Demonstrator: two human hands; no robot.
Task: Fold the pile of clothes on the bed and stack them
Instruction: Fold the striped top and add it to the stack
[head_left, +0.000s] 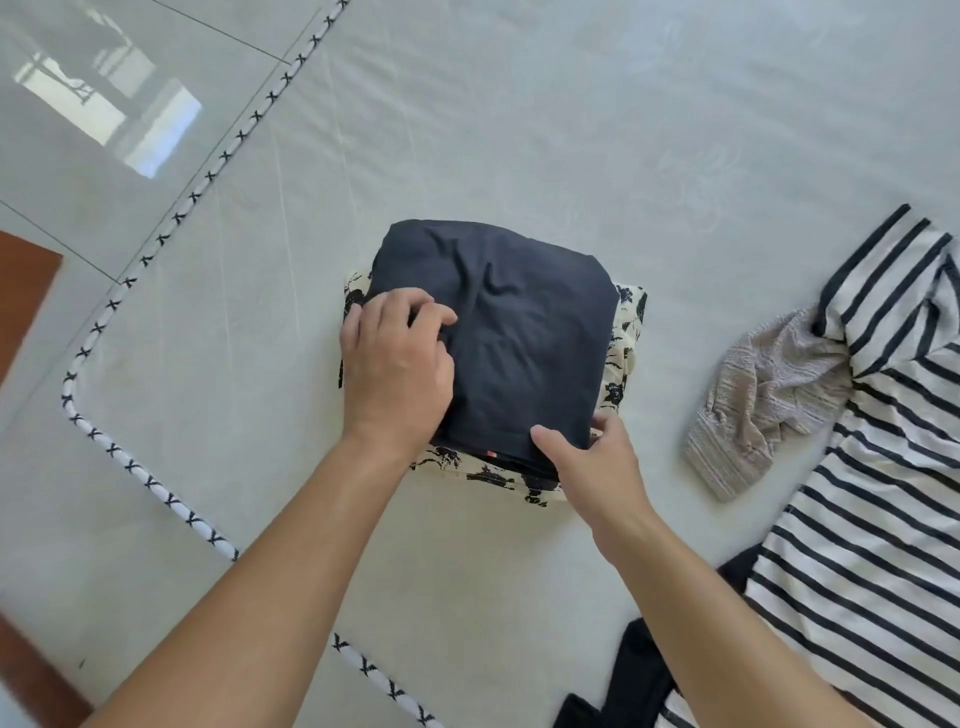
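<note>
A folded dark navy garment (524, 332) lies on top of a folded cream garment with black floral print (626, 343), forming a small stack in the middle of the bed. My left hand (397, 358) rests on the navy garment's left side, fingers curled and pinching the fabric. My right hand (592, 457) grips the stack's near right corner, thumb on top of the navy cloth and fingers at the edge. To the right lie unfolded clothes: a black-and-white striped shirt (872, 519) and a grey knitted piece (763, 395).
The pale mattress (519, 130) has a white piped edge with black crosses (156, 244) running along the left and near side. Beyond it is glossy tiled floor (78, 130). A black garment (634, 680) lies at the bottom beside the striped shirt.
</note>
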